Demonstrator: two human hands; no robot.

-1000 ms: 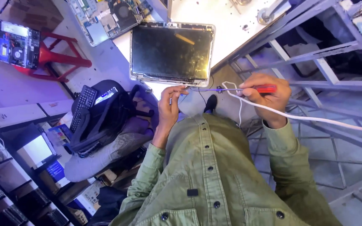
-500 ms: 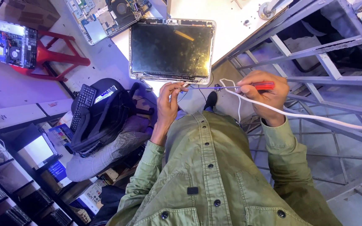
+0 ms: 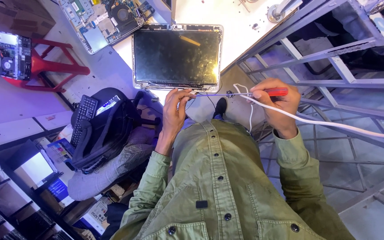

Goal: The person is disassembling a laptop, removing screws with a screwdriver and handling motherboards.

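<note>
At screen panel point(image 3: 177, 57) edge: left hand point(image 3: 174, 109) pinching it; right hand point(image 3: 277, 103) clenched round red-handled screwdriver point(image 3: 245, 93)

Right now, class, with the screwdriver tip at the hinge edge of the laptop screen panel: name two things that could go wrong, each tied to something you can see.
1. The screwdriver in the right hand lies level along the near edge of the screen panel; a slip could gouge the panel or jab the left hand steadying that edge.
2. The white cable runs across the right hand and could snag it mid-turn.
</note>
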